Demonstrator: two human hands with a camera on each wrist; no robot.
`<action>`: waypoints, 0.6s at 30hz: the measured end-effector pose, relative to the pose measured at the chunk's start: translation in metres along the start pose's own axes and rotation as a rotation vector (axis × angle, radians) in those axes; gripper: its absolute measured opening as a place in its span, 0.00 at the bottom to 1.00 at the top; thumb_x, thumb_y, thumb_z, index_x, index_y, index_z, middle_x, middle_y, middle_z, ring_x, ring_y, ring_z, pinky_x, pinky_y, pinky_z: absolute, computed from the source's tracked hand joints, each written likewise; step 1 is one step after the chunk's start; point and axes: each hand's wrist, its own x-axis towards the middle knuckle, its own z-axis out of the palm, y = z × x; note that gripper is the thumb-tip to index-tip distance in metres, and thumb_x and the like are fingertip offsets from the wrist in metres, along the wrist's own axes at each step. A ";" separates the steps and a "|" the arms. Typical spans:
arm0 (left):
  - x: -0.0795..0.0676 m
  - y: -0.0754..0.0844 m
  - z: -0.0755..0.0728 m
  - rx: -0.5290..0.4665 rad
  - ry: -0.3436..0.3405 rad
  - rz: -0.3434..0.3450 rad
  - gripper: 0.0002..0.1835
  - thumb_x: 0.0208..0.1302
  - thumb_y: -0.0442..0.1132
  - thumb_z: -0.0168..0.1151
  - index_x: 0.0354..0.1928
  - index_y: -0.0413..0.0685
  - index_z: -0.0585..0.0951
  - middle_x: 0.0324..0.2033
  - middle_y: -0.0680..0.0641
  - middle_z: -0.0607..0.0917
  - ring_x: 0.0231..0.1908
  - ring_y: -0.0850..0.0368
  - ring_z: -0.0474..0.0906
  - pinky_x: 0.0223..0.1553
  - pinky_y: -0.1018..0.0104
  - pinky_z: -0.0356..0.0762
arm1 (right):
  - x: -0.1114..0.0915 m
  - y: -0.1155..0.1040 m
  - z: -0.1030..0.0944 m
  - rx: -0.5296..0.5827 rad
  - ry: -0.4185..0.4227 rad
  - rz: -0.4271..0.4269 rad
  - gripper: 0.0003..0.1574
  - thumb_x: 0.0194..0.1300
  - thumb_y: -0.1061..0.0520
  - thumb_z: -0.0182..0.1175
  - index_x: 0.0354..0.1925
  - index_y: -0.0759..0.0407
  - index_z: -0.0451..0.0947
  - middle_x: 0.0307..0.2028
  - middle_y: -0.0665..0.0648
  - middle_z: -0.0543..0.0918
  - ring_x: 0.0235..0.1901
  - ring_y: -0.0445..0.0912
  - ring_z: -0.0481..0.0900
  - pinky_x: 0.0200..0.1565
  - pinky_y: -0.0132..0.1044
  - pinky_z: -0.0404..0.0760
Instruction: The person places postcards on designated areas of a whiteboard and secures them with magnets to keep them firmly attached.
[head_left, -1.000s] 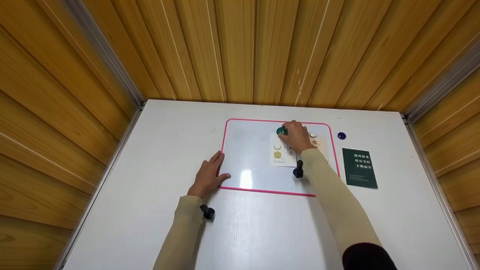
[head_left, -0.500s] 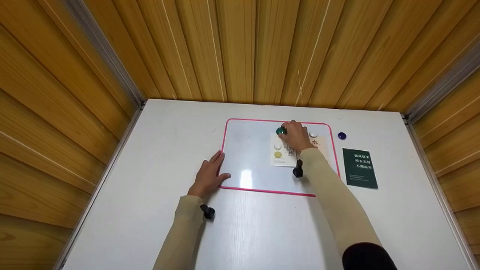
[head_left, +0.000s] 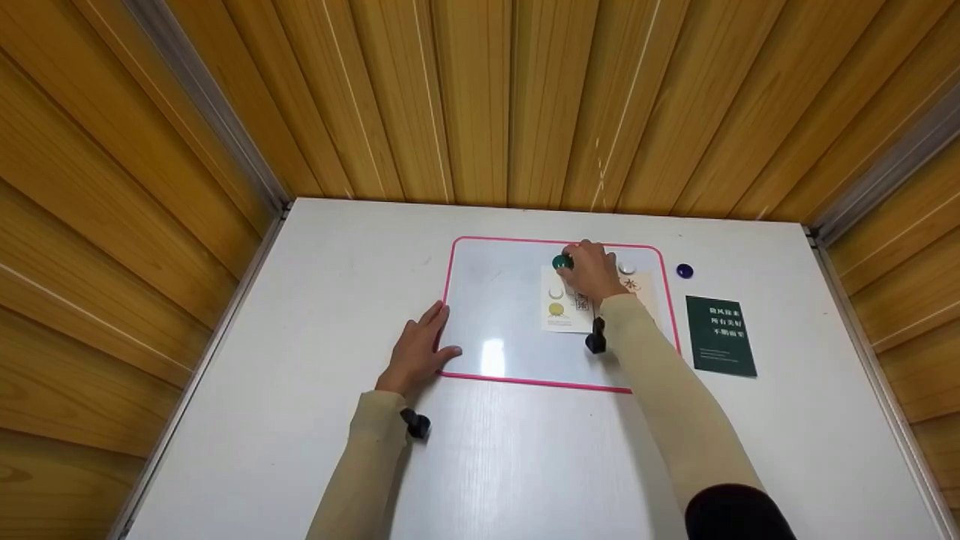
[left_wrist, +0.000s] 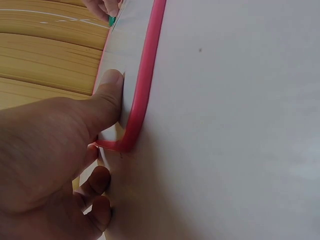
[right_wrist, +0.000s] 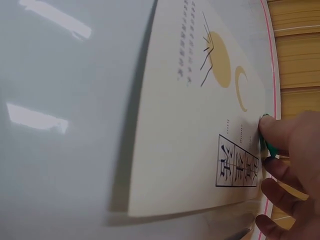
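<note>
A whiteboard [head_left: 491,300] with a pink rim lies on the white table. My right hand [head_left: 592,274] pinches a round green magnet [head_left: 561,262] at the top edge of a cream card [head_left: 556,319] on the board. In the right wrist view, the card [right_wrist: 185,145] bears a crescent, a yellow disc and boxed characters; its near edge casts a shadow on the board. My left hand [head_left: 415,351] touches the board's left side. Seen from the left wrist, its thumb [left_wrist: 110,95] lies over the board near a rounded corner, with the other fingers beside the edge.
A white magnet [head_left: 627,268] sits atop a second, peach-toned card [head_left: 646,291], partly hidden by the right arm. Right of the board lie a dark blue magnet [head_left: 684,271] and a dark green card [head_left: 721,336]. Wood-patterned walls [head_left: 480,105] enclose the table.
</note>
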 end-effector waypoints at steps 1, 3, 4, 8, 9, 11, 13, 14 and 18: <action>0.000 0.000 0.000 0.002 -0.002 0.000 0.46 0.67 0.52 0.70 0.80 0.50 0.59 0.80 0.51 0.56 0.63 0.47 0.67 0.70 0.54 0.65 | 0.000 0.000 0.000 0.000 -0.001 0.003 0.27 0.71 0.51 0.66 0.63 0.61 0.79 0.56 0.65 0.79 0.59 0.61 0.71 0.64 0.65 0.66; 0.000 0.000 0.000 0.006 -0.002 0.005 0.46 0.67 0.52 0.70 0.80 0.50 0.59 0.80 0.50 0.56 0.61 0.47 0.67 0.69 0.53 0.66 | -0.001 -0.002 -0.001 -0.002 0.002 0.009 0.27 0.71 0.50 0.66 0.63 0.61 0.79 0.56 0.65 0.79 0.59 0.61 0.70 0.64 0.65 0.66; 0.000 0.000 -0.001 0.007 -0.001 0.008 0.46 0.67 0.51 0.70 0.80 0.49 0.59 0.80 0.50 0.56 0.61 0.47 0.67 0.69 0.53 0.66 | -0.001 -0.002 -0.001 -0.004 0.003 0.011 0.28 0.71 0.49 0.66 0.63 0.62 0.79 0.56 0.65 0.78 0.59 0.61 0.70 0.63 0.65 0.66; 0.000 0.000 -0.002 0.006 0.009 0.022 0.45 0.66 0.50 0.71 0.80 0.47 0.60 0.80 0.48 0.57 0.59 0.46 0.68 0.67 0.51 0.68 | -0.001 -0.003 0.000 -0.008 0.008 0.018 0.29 0.71 0.48 0.65 0.63 0.63 0.79 0.57 0.66 0.78 0.59 0.62 0.69 0.62 0.65 0.65; 0.000 0.001 -0.002 0.006 0.011 0.026 0.45 0.66 0.49 0.71 0.80 0.47 0.61 0.80 0.48 0.58 0.59 0.45 0.68 0.66 0.51 0.68 | -0.001 -0.003 0.001 -0.012 0.007 0.017 0.29 0.71 0.48 0.65 0.63 0.63 0.79 0.57 0.66 0.78 0.60 0.62 0.69 0.62 0.65 0.65; -0.001 0.001 -0.002 0.008 0.010 0.026 0.45 0.66 0.49 0.71 0.80 0.47 0.60 0.80 0.48 0.58 0.59 0.45 0.68 0.67 0.51 0.68 | -0.001 -0.002 0.001 -0.014 0.004 0.021 0.29 0.71 0.47 0.65 0.63 0.62 0.79 0.57 0.66 0.78 0.60 0.62 0.69 0.62 0.65 0.65; -0.001 0.001 -0.002 0.010 0.011 0.028 0.45 0.66 0.50 0.71 0.80 0.47 0.60 0.80 0.48 0.58 0.60 0.44 0.68 0.67 0.50 0.68 | -0.001 -0.002 0.002 -0.020 -0.001 0.022 0.30 0.71 0.47 0.65 0.64 0.62 0.78 0.57 0.66 0.78 0.60 0.62 0.69 0.62 0.65 0.65; -0.001 0.001 -0.001 0.011 0.011 0.028 0.45 0.66 0.50 0.71 0.80 0.47 0.60 0.80 0.48 0.58 0.60 0.44 0.68 0.67 0.50 0.68 | 0.000 -0.002 0.002 -0.021 -0.003 0.023 0.30 0.71 0.47 0.65 0.64 0.62 0.78 0.57 0.66 0.78 0.60 0.62 0.69 0.62 0.65 0.65; -0.001 0.000 -0.001 0.013 0.010 0.028 0.45 0.67 0.50 0.71 0.80 0.47 0.60 0.80 0.48 0.58 0.61 0.44 0.68 0.68 0.50 0.68 | 0.001 -0.001 0.002 -0.012 -0.007 0.029 0.31 0.71 0.47 0.65 0.64 0.63 0.78 0.58 0.65 0.78 0.60 0.62 0.69 0.63 0.65 0.64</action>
